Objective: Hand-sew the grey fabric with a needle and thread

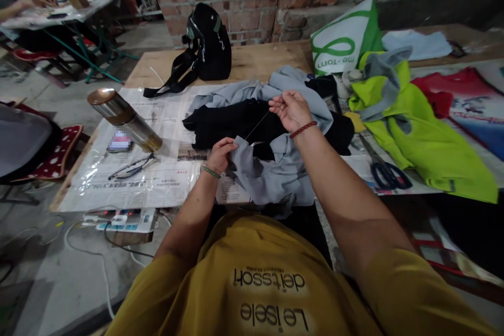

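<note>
Rough brick wall (224, 0), rumpled grey fabric (271, 184)

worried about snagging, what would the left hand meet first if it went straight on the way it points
Beyond the grey cloth it pinches, the left hand would probably meet the black cloth first, perhaps brushing the thread; depth is unclear.

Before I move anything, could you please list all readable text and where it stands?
"Le isele": mustard shirt, upside down.
"deitssori": same shirt, upside down; the line beside it is too small.
"me-Tom": green-and-white bag, upside down.
Newspaper: print too small.
Red-and-blue garment: script blurred.
Phone-like device: blurred.
</note>
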The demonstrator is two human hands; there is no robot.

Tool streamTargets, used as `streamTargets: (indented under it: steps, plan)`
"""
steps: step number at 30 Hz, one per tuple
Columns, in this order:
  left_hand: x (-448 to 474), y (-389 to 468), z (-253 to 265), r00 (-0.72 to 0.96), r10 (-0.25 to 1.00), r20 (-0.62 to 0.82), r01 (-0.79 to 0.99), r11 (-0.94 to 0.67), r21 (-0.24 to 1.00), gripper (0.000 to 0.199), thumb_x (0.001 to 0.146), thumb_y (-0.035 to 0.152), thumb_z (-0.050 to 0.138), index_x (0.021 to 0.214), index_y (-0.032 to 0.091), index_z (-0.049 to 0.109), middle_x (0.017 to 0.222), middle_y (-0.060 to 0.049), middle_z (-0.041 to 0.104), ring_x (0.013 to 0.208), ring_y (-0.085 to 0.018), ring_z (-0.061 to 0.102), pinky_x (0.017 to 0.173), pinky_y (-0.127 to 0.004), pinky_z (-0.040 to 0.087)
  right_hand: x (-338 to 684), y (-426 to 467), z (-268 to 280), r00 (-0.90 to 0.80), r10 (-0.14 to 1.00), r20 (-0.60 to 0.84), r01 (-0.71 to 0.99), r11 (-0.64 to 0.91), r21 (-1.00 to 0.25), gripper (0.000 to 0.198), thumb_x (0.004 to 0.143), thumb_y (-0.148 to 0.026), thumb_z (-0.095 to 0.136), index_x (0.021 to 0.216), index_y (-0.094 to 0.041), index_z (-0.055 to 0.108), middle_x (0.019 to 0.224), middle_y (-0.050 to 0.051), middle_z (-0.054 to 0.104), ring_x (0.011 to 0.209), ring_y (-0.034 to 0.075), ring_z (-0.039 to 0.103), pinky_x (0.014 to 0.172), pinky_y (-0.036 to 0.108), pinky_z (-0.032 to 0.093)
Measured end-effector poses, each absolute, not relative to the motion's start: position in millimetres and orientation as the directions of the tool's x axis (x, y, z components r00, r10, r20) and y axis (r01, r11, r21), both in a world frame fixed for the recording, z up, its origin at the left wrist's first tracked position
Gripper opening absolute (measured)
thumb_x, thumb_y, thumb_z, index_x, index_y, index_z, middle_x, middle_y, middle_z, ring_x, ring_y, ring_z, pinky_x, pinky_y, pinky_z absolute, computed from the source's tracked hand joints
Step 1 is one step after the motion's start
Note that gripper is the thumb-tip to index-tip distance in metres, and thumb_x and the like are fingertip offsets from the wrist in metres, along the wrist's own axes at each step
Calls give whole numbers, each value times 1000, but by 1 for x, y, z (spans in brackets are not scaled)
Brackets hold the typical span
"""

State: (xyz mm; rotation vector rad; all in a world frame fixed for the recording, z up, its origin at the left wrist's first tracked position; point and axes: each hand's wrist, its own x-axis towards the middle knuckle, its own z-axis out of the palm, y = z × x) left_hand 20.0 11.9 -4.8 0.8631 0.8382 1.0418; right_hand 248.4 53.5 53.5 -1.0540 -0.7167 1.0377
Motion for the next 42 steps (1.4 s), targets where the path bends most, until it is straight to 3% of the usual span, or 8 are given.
streamTargets:
  steps: [4,7,10,14,20,29,37,42]
  plan:
    - [21,15,-7,247,954,-169,-379,256,889,18,48,19,74,61,17,61,56,6,57,56,-8,49,56,-21,38,247,54,47,294,951,-91,-103,-63,-993,12,83,-18,57,94,-19,55,88,2,64,76,14,63,68,30,55]
    - [22,17,-11,209,959,-192,-389,261,883,17,48,17,72,61,17,60,56,6,56,55,-8,50,56,-21,38,249,38,43,304,950,66,320,-37,-947,17,82,-16,55,97,-19,61,100,6,65,89,18,61,80,35,51]
    - [22,19,-12,174,965,-198,-390,252,886,17,49,16,70,62,17,60,58,5,58,57,-9,51,58,-21,40,256,4,41,65,955,288,707,160,-689,21,83,-22,56,103,-20,64,105,7,66,100,23,57,93,40,41]
    - [22,18,-14,136,974,-182,-393,222,892,19,51,19,72,66,17,60,62,5,60,60,-9,53,61,-21,41,276,-45,29,-77,965,251,952,147,-270,23,86,-33,55,95,-16,67,100,13,68,103,29,55,95,44,33]
    - [22,15,-19,-33,999,-23,-300,12,954,20,56,25,72,69,18,59,66,5,59,61,-9,52,61,-21,40,330,-76,-5,434,864,256,892,-372,-258,37,93,-35,37,87,-11,65,88,17,68,83,25,61,72,33,38]
    - [5,14,-16,-322,940,112,-177,-176,968,19,62,27,67,74,18,55,66,5,53,61,-7,47,62,-19,39,346,-87,-23,713,671,201,683,-601,-416,29,91,-32,39,106,-16,59,78,11,66,69,22,60,61,29,34]
    - [-26,-19,-28,-245,963,115,-177,-161,971,23,60,29,71,76,17,59,63,7,51,57,-7,46,58,-19,38,349,-93,-26,615,766,189,754,-499,-427,24,83,-26,46,100,-17,61,75,10,65,72,23,58,64,31,38]
    - [-27,-21,-28,-200,978,65,-255,-116,960,17,59,25,71,70,18,59,62,6,56,56,-7,48,56,-19,39,325,-108,15,487,717,498,849,-256,-462,29,82,-21,42,105,-12,59,100,16,65,97,26,58,87,39,40]
